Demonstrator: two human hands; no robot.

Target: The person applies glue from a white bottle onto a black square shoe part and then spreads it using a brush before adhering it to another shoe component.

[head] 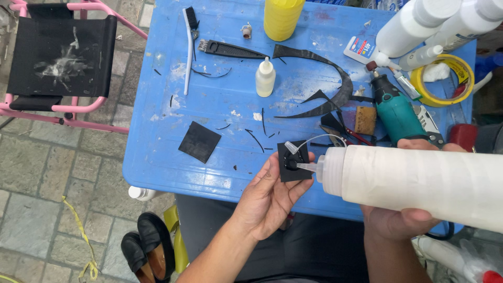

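Nearest the camera: left hand [270, 196] palm up, fingers curled loosely under a small black square piece [294, 162], holding it level just over the near edge of the blue table [157, 152]. Right hand [403, 220] wrapped firmly round a large white squeeze bottle [419, 181], bottle lying almost horizontal, forearm coming in from lower right. Nozzle tip [305, 167] sits against the round dark spot in the middle of the piece; whether any liquid has left the nozzle cannot be told. Judged state: application appears to be just at its start, the piece not yet set down or joined to anything. A second black square [199, 141] lies flat on the table, well apart to the left, looking untouched. Farther out: green rotary tool [395, 112], curved black strips [335, 86], small dropper bottle [265, 77], white brush [188, 44], yellow tape roll [445, 78], yellow bottle [282, 18] at the far edge
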